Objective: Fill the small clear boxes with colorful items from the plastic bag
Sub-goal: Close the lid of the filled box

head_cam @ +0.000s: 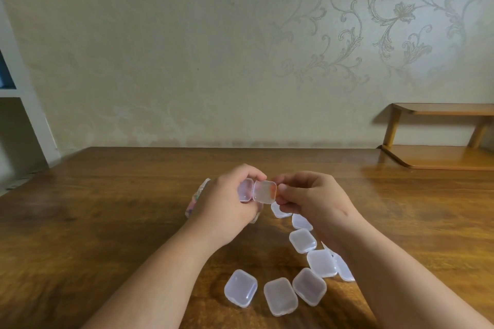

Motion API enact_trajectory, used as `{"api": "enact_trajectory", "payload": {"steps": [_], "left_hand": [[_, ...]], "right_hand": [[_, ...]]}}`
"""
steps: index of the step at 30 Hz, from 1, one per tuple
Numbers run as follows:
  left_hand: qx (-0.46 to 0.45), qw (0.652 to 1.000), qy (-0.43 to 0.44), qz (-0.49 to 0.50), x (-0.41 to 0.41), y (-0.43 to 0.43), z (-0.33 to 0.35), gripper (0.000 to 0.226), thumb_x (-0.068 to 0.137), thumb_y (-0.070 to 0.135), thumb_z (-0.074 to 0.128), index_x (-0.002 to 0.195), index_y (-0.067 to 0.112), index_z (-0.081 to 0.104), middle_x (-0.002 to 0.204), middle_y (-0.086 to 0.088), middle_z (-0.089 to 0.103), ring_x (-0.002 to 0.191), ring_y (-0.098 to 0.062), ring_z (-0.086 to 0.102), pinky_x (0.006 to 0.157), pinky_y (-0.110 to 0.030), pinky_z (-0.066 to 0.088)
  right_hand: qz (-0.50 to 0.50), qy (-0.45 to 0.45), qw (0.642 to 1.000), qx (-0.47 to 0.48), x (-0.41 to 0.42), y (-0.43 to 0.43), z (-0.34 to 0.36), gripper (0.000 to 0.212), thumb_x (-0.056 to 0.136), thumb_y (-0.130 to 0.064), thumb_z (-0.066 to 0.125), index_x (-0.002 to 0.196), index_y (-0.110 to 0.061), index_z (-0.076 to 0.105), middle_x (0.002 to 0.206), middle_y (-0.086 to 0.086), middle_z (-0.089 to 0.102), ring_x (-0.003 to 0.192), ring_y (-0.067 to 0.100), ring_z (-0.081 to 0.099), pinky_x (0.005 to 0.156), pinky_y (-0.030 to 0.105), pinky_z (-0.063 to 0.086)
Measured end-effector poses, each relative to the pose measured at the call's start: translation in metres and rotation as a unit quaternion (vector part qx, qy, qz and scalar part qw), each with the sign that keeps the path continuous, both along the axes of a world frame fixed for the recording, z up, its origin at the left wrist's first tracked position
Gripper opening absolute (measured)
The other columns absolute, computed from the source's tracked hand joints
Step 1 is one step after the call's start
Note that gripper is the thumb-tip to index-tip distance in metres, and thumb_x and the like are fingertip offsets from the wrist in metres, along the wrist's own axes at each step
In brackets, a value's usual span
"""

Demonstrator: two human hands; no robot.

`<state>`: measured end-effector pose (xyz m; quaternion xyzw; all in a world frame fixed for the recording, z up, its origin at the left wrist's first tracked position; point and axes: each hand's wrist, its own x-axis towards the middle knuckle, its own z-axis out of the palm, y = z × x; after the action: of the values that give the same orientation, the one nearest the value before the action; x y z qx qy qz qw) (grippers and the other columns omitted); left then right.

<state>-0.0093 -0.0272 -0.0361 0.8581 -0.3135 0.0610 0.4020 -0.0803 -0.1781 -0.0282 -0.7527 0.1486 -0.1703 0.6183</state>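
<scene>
The small clear box (261,192) is sitting open in the left hand (224,204), which is gripping it, while the right hand (314,201) is pinching an orange item (273,191) at its right edge. The other boxes (302,240), lying nearer, are looking empty, so most of the filling seems left; the bag (196,199) is peeking out behind the left hand.

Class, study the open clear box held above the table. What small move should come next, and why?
Probably the right hand should let the orange item drop into the open box. The left hand holds the box with its lid swung open, and the right fingers pinch the item at the box's right edge.
</scene>
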Motion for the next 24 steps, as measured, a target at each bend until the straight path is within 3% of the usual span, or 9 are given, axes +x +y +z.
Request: {"api": "enact_trajectory", "payload": {"steps": [4, 7, 12, 17, 20, 24], "left_hand": [[0.004, 0.999, 0.023, 0.038, 0.001, -0.001, 0.001, 0.044, 0.08, 0.021, 0.08, 0.113, 0.04, 0.059, 0.114, 0.014, 0.063, 0.106, -0.012, 0.06, 0.086, -0.038, 0.059], [0.014, 0.998, 0.043, 0.053, 0.001, -0.003, 0.002, 0.047, 0.08, 0.024, 0.08, 0.119, 0.038, 0.059, 0.119, 0.012, 0.063, 0.109, -0.014, 0.059, 0.09, -0.037, 0.057], [-0.011, 0.997, 0.069, 0.038, 0.0, -0.004, 0.003, 0.046, 0.078, 0.031, 0.082, 0.117, 0.038, 0.059, 0.116, 0.013, 0.063, 0.107, -0.011, 0.058, 0.088, -0.033, 0.056], [-0.047, 0.994, 0.089, 0.037, 0.0, -0.004, 0.002, 0.044, 0.076, 0.034, 0.083, 0.114, 0.042, 0.061, 0.116, 0.015, 0.064, 0.11, -0.012, 0.059, 0.092, -0.04, 0.056], [-0.059, 0.993, 0.093, 0.034, 0.0, -0.003, 0.002, 0.042, 0.076, 0.034, 0.083, 0.112, 0.041, 0.062, 0.118, 0.015, 0.063, 0.113, -0.013, 0.058, 0.095, -0.043, 0.055], [-0.069, 0.992, 0.103, 0.035, 0.0, -0.003, 0.0, 0.04, 0.075, 0.034, 0.084, 0.109, 0.039, 0.064, 0.118, 0.016, 0.063, 0.113, -0.014, 0.057, 0.096, -0.044, 0.054]], "right_hand": [[-0.044, -0.081, 0.996, 0.016, 0.0, -0.001, 0.001, 0.019, 0.094, -0.004, 0.059, 0.089, -0.017, 0.071, 0.077, 0.001, 0.074, 0.078, 0.02, 0.073, 0.067, 0.023, 0.06], [-0.031, -0.111, 0.992, -0.048, 0.001, 0.003, 0.0, 0.019, 0.093, -0.004, 0.062, 0.091, -0.023, 0.065, 0.075, -0.004, 0.073, 0.067, 0.008, 0.069, 0.06, 0.019, 0.057], [-0.036, -0.101, 0.977, -0.183, 0.006, 0.009, -0.009, 0.014, 0.088, -0.015, 0.071, 0.09, -0.028, 0.067, 0.084, -0.014, 0.072, 0.08, -0.001, 0.066, 0.072, 0.02, 0.056], [-0.053, -0.092, 0.955, -0.276, 0.005, 0.01, -0.012, 0.01, 0.088, -0.026, 0.07, 0.089, -0.036, 0.067, 0.087, -0.021, 0.064, 0.076, -0.007, 0.055, 0.059, 0.011, 0.042], [-0.086, -0.101, 0.939, -0.317, 0.006, 0.012, -0.014, 0.008, 0.088, -0.032, 0.07, 0.095, -0.034, 0.074, 0.094, -0.019, 0.055, 0.078, -0.001, 0.053, 0.061, 0.011, 0.039], [-0.093, -0.096, 0.934, -0.331, 0.007, 0.012, -0.015, 0.014, 0.09, -0.034, 0.066, 0.101, -0.033, 0.076, 0.093, -0.016, 0.057, 0.08, 0.002, 0.054, 0.063, 0.014, 0.042]]}}
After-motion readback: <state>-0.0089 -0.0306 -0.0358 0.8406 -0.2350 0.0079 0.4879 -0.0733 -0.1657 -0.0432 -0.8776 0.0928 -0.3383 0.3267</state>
